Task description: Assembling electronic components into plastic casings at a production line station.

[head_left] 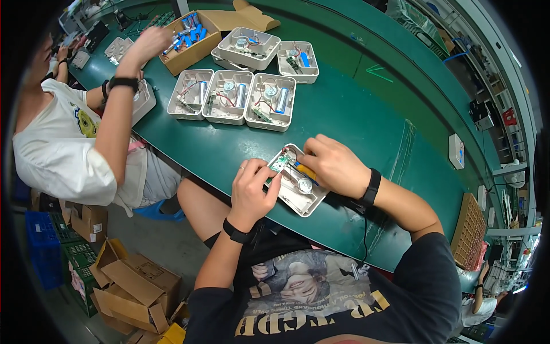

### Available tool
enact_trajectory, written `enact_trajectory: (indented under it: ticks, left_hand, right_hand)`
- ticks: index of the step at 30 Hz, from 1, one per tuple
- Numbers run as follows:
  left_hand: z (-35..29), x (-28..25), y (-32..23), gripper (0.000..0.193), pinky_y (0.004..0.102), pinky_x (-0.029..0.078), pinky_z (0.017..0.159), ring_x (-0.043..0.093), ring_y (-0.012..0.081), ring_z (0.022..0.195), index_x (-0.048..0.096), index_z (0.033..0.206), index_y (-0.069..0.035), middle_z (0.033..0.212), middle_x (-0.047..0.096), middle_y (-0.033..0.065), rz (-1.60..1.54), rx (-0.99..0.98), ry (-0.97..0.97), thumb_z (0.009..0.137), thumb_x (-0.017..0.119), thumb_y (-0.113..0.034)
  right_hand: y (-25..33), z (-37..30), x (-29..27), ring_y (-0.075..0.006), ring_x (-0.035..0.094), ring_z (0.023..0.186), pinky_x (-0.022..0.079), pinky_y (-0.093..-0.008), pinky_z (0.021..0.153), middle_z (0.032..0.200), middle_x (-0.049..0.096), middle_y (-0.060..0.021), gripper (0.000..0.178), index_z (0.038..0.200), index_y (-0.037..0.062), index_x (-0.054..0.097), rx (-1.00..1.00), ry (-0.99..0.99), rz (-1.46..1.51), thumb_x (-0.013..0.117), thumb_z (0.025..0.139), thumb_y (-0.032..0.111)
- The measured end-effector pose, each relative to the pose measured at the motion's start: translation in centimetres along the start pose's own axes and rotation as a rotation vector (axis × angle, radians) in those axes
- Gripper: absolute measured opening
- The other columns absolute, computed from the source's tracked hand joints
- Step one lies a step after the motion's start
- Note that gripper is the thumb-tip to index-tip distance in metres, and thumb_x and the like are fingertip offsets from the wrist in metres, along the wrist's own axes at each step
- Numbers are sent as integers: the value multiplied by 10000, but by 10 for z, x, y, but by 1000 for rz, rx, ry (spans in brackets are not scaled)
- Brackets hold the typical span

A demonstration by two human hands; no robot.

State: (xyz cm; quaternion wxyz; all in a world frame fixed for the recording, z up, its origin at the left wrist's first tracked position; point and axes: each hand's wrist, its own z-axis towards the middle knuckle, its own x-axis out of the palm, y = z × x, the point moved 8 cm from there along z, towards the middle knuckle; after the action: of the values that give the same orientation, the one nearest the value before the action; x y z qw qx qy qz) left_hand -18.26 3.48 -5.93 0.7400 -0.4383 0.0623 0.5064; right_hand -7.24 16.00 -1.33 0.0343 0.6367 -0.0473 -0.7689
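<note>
In front of me near the table's edge lies an open white plastic housing point(303, 205), tilted to my left. It holds a round silver speaker-like disc point(305, 185) and thin wires. My left hand point(252, 186) pinches the edge of a small green circuit board point(279, 164) at the housing's far left side. Over the far right side, my right hand point(338, 163) is closed with its fingertips down by the wires. Under those fingers shows a yellow object point(306, 171), mostly hidden, with a bit of blue beside it; its kind I cannot make out.
Farther off stand several similar white housings point(270, 102) with blue cells, discs and boards. Behind them is a cardboard box point(200, 53) of blue cells. A co-worker's hand point(152, 45) is by that box. A wooden compartment tray point(468, 232) lies at right; cartons point(134, 281) stand on the floor.
</note>
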Motion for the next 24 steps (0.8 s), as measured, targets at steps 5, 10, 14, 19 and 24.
enact_trajectory:
  ticks: [5, 10, 14, 19, 24]
  left_hand:
    - [3, -1, 1, 90, 447, 531, 766, 634, 346, 880, 706, 855, -28, 974, 637, 122, -4, 2, -6, 852, 791, -56]
    - [1, -3, -3, 95, 442, 535, 762, 636, 343, 883, 705, 849, -27, 978, 641, 122, -2, -17, -5, 850, 794, -58]
    - [6, -1, -4, 79, 437, 540, 753, 644, 341, 880, 721, 864, -27, 997, 655, 123, 19, 5, 8, 858, 794, -57]
    - [19, -3, -23, 61, 437, 534, 762, 650, 344, 865, 739, 890, -2, 1007, 679, 145, 0, 48, 63, 870, 784, -38]
    - [39, 11, -31, 120, 440, 564, 811, 682, 354, 937, 757, 992, -19, 1106, 694, 143, -49, 21, 151, 899, 793, -87]
  right_hand:
    - [2, -9, 5, -296, 635, 1052, 532, -402, 877, 1090, 655, -98, 359, 1210, 44, 749, 35, -5, -70, 779, 859, 116]
    - [6, -31, -12, -307, 649, 1093, 532, -402, 924, 1186, 684, -110, 421, 1326, 75, 720, 12, -118, 18, 770, 921, 176]
    - [-9, -43, -10, -292, 676, 1095, 546, -382, 932, 1226, 701, -144, 445, 1412, 82, 671, 167, -61, 229, 747, 990, 199]
    - [-45, -52, 15, -232, 705, 1060, 562, -341, 922, 1247, 725, -173, 497, 1495, 59, 605, 492, 240, 772, 727, 1037, 209]
    - [-69, -73, 39, -136, 676, 1083, 551, -299, 949, 1281, 738, -95, 533, 1530, 30, 575, 547, 210, 1014, 724, 1042, 185]
